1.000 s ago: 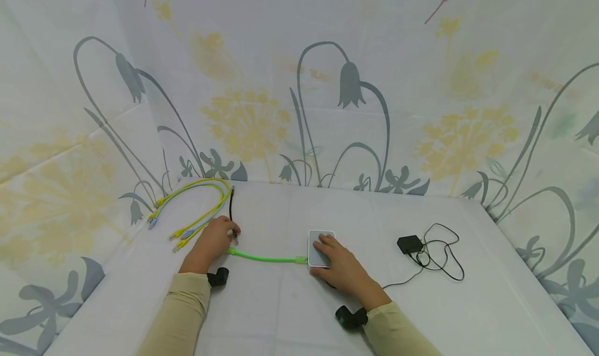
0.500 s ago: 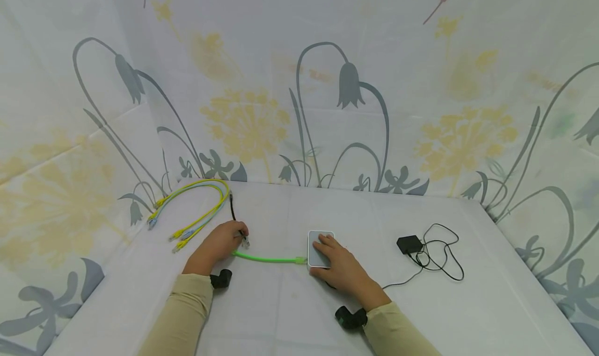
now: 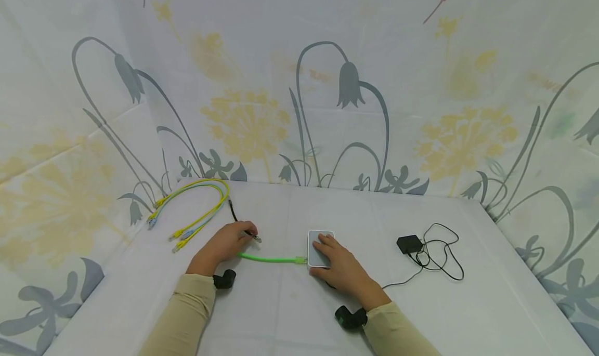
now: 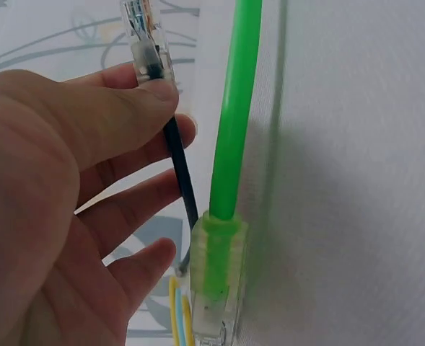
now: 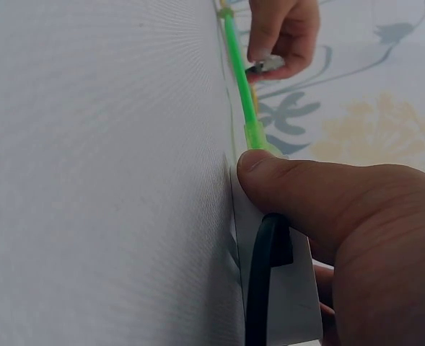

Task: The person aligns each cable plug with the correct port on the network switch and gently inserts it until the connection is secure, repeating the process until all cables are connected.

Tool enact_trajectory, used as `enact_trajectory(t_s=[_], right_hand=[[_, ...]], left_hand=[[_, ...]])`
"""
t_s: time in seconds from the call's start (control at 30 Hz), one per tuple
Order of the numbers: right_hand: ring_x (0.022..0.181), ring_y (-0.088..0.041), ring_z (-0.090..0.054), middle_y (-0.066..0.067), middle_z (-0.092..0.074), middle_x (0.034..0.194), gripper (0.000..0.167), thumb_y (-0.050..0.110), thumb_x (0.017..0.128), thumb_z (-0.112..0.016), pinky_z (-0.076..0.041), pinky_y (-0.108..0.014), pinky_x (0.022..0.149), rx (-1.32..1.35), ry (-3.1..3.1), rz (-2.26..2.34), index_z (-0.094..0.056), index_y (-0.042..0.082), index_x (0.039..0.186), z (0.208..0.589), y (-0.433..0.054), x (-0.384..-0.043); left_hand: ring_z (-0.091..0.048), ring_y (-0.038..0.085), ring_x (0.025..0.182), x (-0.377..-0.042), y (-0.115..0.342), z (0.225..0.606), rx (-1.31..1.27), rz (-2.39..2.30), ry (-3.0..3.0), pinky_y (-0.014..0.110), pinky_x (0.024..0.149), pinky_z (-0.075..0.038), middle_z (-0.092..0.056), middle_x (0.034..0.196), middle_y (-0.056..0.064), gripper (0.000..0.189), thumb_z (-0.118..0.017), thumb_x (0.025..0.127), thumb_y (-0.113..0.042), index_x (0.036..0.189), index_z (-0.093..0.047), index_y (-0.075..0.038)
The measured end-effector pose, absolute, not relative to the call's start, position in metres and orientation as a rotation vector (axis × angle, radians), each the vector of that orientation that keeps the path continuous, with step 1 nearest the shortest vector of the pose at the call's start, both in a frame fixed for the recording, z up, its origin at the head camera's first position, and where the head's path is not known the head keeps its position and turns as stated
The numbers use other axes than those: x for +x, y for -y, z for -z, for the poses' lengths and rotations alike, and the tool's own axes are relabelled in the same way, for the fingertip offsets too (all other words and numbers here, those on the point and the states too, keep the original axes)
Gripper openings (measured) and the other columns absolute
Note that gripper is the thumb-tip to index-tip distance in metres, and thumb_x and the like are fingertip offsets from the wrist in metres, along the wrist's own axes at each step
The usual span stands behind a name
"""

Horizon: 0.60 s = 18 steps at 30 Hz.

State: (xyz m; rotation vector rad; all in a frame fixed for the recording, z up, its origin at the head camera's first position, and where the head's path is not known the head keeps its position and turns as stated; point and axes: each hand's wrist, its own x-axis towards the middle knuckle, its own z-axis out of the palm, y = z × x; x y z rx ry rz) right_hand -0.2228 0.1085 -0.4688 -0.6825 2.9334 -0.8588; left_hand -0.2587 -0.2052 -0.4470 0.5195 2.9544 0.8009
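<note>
My left hand (image 3: 223,242) pinches a black network cable (image 4: 177,155) between thumb and index finger, just behind its clear plug (image 4: 146,32). The plug points right, towards a small white network box (image 3: 315,256) with a grey top. My right hand (image 3: 345,268) holds that box, fingers over the top and thumb (image 5: 291,184) against its near side. A short green network cable (image 3: 271,260) runs from the box's left side to beneath my left hand; its loose clear plug (image 4: 216,288) shows in the left wrist view. Into the box's near side goes a black cord (image 5: 261,281).
Yellow and pale blue network cables (image 3: 198,182) lie curved together at the back left. To the right, a black power adapter (image 3: 409,244) sits with its thin cord (image 3: 456,278) in loose loops. Behind the white tabletop (image 3: 290,325) hangs a flower-patterned cloth (image 3: 262,60).
My left hand has moved right along the green cable, drawing the black cable's plug closer to the box. The black cable's far end trails forward after it. My right hand stays put.
</note>
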Motion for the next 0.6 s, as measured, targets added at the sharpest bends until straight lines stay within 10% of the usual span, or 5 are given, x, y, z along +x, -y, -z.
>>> enact_trajectory(t_s=[0.6], right_hand=[[0.146, -0.032, -0.027, -0.007, -0.038, 0.154, 0.066, 0.039, 0.085, -0.073, -0.036, -0.054, 0.109, -0.687, -2.939, 0.842, -0.051, 0.013, 0.141, 0.471, -0.109, -0.224]], left_hand=[[-0.063, 0.020, 0.105, -0.255, 0.189, 0.449, 0.625, -0.806, -2.974, 0.041, 0.090, -0.049, -0.069, 0.110, 0.000, 0.017, -0.058, 0.097, -0.014, 0.108, -0.070, -0.019]])
